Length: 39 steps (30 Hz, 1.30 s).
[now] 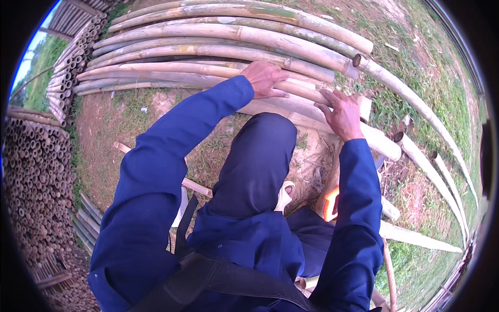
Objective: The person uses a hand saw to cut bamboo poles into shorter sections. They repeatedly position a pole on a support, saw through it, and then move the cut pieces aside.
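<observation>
Long pale bamboo poles lie side by side across the far part of the view. One narrower bamboo pole runs under both my hands. My left hand rests over it, its fingers on the far side and its thumb on the near side. Close to that pole's right end, my right hand has its fingers curled onto the pole. A thicker bamboo pole lies just below, its cut end to the right of my right wrist. Parts of both palms are hidden.
Large stacks of cut bamboo stand at the left. More long bamboo poles curve along the right over grass. My dark-clothed knee is in the middle. An orange object sits beside my right forearm.
</observation>
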Available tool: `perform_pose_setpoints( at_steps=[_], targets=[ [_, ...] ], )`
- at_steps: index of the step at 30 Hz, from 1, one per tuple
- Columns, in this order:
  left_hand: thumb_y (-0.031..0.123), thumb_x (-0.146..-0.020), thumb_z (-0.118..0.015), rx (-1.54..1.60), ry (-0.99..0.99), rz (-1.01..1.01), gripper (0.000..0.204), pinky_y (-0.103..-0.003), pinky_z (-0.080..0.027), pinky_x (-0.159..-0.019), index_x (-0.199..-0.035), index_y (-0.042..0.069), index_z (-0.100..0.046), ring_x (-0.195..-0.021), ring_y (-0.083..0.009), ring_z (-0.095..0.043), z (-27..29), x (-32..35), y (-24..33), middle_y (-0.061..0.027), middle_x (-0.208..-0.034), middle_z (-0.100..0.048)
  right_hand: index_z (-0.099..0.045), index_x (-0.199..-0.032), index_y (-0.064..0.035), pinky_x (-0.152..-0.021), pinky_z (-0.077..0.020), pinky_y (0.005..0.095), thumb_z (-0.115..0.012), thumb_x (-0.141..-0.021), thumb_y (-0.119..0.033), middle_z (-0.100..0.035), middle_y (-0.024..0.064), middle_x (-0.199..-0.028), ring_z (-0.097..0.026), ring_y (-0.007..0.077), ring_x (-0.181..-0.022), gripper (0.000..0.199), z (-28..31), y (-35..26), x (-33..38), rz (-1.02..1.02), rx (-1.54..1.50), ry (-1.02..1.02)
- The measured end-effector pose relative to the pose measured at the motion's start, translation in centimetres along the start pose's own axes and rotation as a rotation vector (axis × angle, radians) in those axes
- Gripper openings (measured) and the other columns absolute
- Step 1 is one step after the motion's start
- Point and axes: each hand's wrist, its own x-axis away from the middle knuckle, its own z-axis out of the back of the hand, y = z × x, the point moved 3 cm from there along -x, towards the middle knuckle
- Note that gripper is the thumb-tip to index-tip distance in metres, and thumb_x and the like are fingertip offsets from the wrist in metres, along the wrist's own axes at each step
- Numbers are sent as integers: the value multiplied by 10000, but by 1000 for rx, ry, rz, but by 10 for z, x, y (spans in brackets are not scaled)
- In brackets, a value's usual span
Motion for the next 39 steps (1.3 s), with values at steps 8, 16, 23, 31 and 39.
perform_pose_setpoints(
  at_steps=[8, 16, 23, 31, 39],
  targets=[
    [436, -940, -711, 180, -160, 34, 470, -460, -544, -943, -1272, 106, -660, -1140, -374, -662, -61, 15, -16, -152, -1248, -688, -693, -1225, -155, -935, -463, 475, -739, -919, -357, -686, 62, -1103, -674, 271, -1072, 369, -68, 22, 22, -45, 30, -39],
    [571, -901, -712, 72, -220, 34, 707, -489, -555, -954, -1438, 144, -540, -1152, -386, -670, -70, 7, -11, -180, -1282, -677, -688, -1218, -144, -967, -452, 489, -709, -939, -334, -722, 42, -1141, -661, 255, -1098, 337, -84, 24, 28, -74, 48, -15],
    [558, -700, -894, -62, -399, 137, 924, -483, -548, -960, -1407, 88, -530, -1130, -392, -672, -77, -5, -9, -190, -1257, -660, -608, -1401, -153, -1161, -362, 575, -679, -960, -286, -630, 61, -1404, -590, 264, -1305, 467, -95, 25, 27, -100, 32, 15],
    [483, -697, -916, -12, -366, 160, 879, -490, -545, -973, -1420, 146, -548, -1147, -406, -665, -81, -3, -13, -184, -1274, -651, -612, -1208, -66, -869, -473, 442, -772, -894, -225, -623, 134, -1057, -606, 328, -976, 386, -32, 6, 205, -768, -33, 331],
    [450, -660, -939, 47, -442, 223, 951, -502, -520, -1008, -1460, 148, -522, -1186, -429, -641, -74, -11, -7, -232, -1303, -657, -565, -1199, 0, -885, -475, 475, -814, -878, -416, -589, 186, -1067, -578, 388, -1002, 582, -54, -19, 320, -913, -18, 229]
  ],
)
